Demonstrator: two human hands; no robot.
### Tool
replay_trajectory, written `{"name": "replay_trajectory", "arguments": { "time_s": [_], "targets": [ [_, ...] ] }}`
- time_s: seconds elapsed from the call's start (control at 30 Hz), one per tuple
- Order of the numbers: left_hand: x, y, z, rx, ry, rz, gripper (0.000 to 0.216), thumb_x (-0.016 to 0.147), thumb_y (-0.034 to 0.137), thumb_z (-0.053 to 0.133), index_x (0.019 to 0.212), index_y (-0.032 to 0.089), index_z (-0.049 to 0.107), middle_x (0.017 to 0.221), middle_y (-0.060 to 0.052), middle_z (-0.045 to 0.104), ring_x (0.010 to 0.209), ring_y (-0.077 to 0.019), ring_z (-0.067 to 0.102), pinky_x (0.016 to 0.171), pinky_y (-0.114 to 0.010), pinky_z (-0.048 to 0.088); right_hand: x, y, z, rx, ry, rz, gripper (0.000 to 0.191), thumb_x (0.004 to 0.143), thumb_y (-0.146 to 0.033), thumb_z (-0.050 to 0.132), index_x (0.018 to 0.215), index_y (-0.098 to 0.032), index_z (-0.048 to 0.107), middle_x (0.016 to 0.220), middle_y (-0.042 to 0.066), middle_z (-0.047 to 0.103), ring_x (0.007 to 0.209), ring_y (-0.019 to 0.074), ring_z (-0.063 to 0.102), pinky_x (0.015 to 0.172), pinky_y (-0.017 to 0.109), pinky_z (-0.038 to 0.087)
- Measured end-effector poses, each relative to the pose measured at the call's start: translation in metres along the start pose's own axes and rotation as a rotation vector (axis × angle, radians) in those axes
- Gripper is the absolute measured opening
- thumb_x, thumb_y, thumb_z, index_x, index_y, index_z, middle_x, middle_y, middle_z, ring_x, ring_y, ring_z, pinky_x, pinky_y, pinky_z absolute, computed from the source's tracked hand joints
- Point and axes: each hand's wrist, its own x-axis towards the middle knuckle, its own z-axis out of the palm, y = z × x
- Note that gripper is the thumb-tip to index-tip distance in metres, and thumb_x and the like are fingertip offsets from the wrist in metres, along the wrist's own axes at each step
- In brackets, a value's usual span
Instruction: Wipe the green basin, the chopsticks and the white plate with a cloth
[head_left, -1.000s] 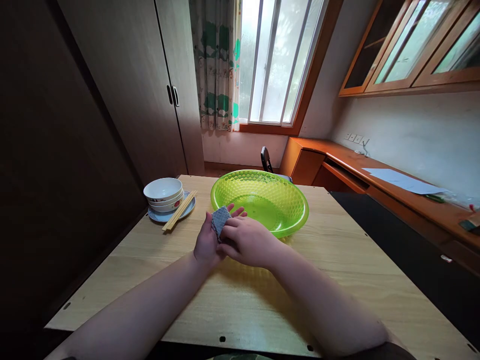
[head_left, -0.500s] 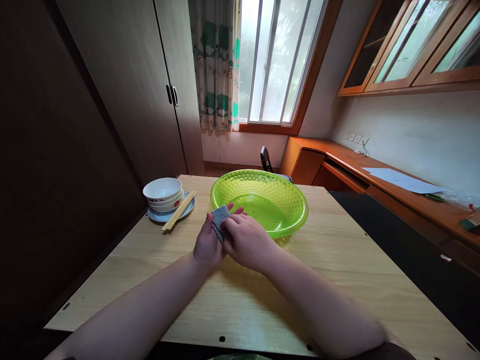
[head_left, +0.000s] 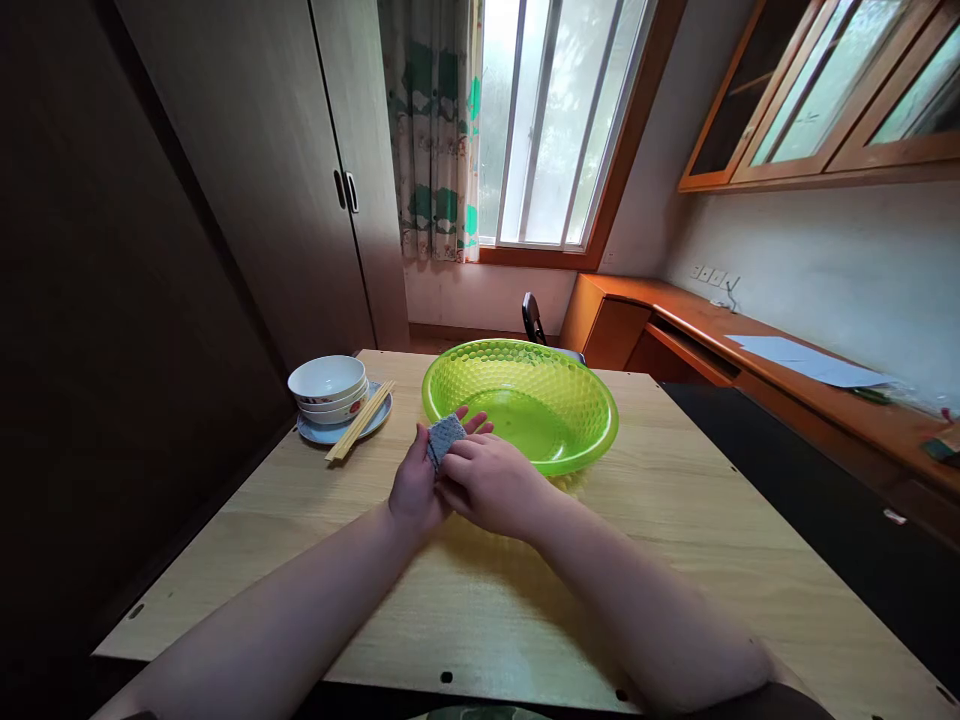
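Observation:
A small grey-blue folded cloth (head_left: 445, 440) with a rough, textured surface lies across the palm of my left hand (head_left: 411, 490). That hand is turned up, its thumb beside the cloth and its fingertips stretched out past it. My right hand (head_left: 495, 482) comes over from the right and pinches the cloth's lower edge between curled fingers and thumb; the fingertips are partly hidden. Both hands are in front of a translucent green plastic basin (head_left: 566, 463), at its near left rim. The basin's visible inside shows only its bare bottom.
On the wooden table (head_left: 675, 560), to the left, stacked white bowls (head_left: 328, 380) stand on a blue-white plate (head_left: 379, 420). Several wooden chopsticks (head_left: 360, 423) rest across the plate's edge. Behind the table are a black chair (head_left: 532, 318) and an orange-brown desk (head_left: 675, 305).
The cloth has turned and shifted slightly in my hands, so its top face lies flatter toward the camera. My right fingers have moved a little along its edge.

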Motion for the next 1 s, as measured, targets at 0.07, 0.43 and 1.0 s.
{"name": "replay_trajectory", "arguments": {
  "time_s": [0.07, 0.43, 1.0],
  "targets": [
    [0.0, 0.0, 0.0, 0.0, 0.0, -0.003, 0.064, 0.092, 0.058, 0.044, 0.138, 0.013, 0.047, 0.138, -0.017, 0.056, 0.132, -0.0297, 0.049, 0.116, -0.047, 0.027, 0.0, -0.002, -0.003, 0.051, -0.01, 0.067, 0.019, 0.087, -0.035, 0.06, 0.077, -0.019, 0.06, 0.08, 0.003, 0.063, 0.075, 0.0173, 0.054, 0.072, 0.031, 0.043],
    [0.0, -0.004, 0.0, 0.072, -0.04, 0.027, 0.057, 0.09, 0.056, 0.051, 0.128, 0.014, 0.058, 0.132, -0.015, 0.062, 0.134, -0.0294, 0.046, 0.115, -0.045, 0.028, 0.003, -0.005, 0.002, 0.071, 0.061, 0.397, 0.01, 0.088, -0.028, 0.056, 0.086, -0.018, 0.056, 0.085, 0.007, 0.065, 0.076, 0.02, 0.058, 0.066, 0.033, 0.044],
    [-0.002, -0.003, 0.0, 0.079, -0.048, 0.033, 0.053, 0.087, 0.048, 0.06, 0.13, 0.016, 0.057, 0.134, -0.014, 0.06, 0.133, -0.0275, 0.048, 0.115, -0.043, 0.03, 0.002, -0.003, 0.0, 0.171, 0.134, 0.2, 0.016, 0.091, -0.023, 0.052, 0.079, -0.019, 0.062, 0.085, 0.004, 0.066, 0.074, 0.0159, 0.057, 0.067, 0.03, 0.045]
  ]
}}
